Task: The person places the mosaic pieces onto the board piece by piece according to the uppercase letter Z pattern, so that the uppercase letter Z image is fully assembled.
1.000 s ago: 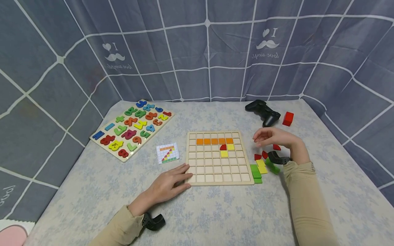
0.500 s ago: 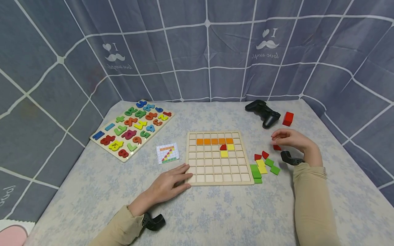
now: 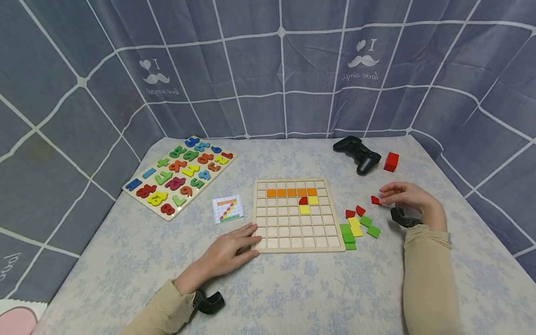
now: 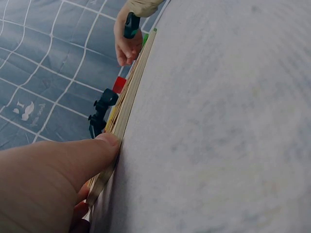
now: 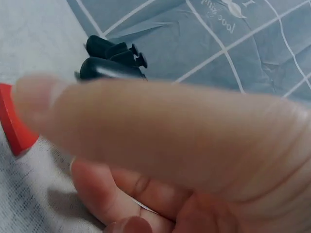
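My left hand (image 3: 228, 251) rests at the near left corner of a wooden grid board (image 3: 289, 252), fingertips over its left edge. In the left wrist view the thumb (image 4: 97, 153) touches the board's edge (image 4: 127, 104). Orange squares, yellow squares and one red quarter-circle tile (image 3: 303, 201) sit in the grid. My right hand (image 3: 408, 197) is low over the table, its thumb at a loose red tile (image 3: 375, 200). From the right wrist, the thumb (image 5: 121, 126) overlaps that tile (image 5: 18, 128), while the other fingers curl below, away from it.
Loose red tiles (image 3: 360, 211), yellow tiles (image 3: 356, 227) and green tiles (image 3: 347, 233) lie right of the board. Behind them are a black game controller (image 3: 358, 155) and a red block (image 3: 391, 162). At left lie a pattern card (image 3: 228, 209) and a number puzzle (image 3: 180, 177).
My right hand has moved right and toward me, away from beside the board to the outermost red tile, uncovering green tiles. That red tile has shifted slightly. The left hand stays put.
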`<state>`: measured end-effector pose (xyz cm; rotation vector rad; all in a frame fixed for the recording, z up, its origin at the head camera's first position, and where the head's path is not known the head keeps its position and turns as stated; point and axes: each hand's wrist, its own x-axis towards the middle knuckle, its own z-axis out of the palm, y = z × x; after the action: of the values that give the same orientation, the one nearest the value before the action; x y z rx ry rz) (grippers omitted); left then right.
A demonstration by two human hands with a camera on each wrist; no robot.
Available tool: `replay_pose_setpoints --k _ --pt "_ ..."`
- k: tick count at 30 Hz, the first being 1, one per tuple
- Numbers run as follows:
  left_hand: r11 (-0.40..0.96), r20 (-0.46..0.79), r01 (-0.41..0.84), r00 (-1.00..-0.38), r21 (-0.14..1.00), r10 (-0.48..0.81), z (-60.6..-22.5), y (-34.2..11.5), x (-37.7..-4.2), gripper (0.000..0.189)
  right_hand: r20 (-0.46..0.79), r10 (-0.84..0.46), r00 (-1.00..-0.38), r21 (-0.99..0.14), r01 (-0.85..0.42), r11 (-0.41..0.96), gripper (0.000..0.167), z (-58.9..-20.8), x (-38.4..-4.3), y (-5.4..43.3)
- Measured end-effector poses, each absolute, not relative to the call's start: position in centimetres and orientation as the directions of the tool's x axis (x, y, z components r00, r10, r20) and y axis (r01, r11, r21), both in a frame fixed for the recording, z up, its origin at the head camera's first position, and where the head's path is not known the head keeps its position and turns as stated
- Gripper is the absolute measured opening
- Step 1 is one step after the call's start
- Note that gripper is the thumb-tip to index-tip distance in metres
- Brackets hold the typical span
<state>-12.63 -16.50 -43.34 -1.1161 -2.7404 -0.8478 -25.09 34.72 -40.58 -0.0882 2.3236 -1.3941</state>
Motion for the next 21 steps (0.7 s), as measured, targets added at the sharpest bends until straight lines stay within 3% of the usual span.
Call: replay_pose_setpoints --k 5,12,21 --pt "0.584 0.258 0.665 -0.734 0.466 0.629 -43.3 -16.5 -12.6 0.04 -0.357 -0.236 -0.904 -0.822 0.184 0.539 0.049 -40.4 -25.2 34.1" --pt "0.575 0.262 0.668 -0.729 0.472 0.632 -43.3 -16.5 -12.7 0.04 -0.366 -0.227 -0.902 -0.716 0.118 0.688 0.054 -39.8 -25.5 33.0" --pt "0.575 0.261 0.667 -0.73 0.473 0.632 -43.3 -16.5 -12.6 0.041 -0.38 -0.191 -0.905 -0.671 0.127 0.73 0.046 -39.4 -25.7 31.4"
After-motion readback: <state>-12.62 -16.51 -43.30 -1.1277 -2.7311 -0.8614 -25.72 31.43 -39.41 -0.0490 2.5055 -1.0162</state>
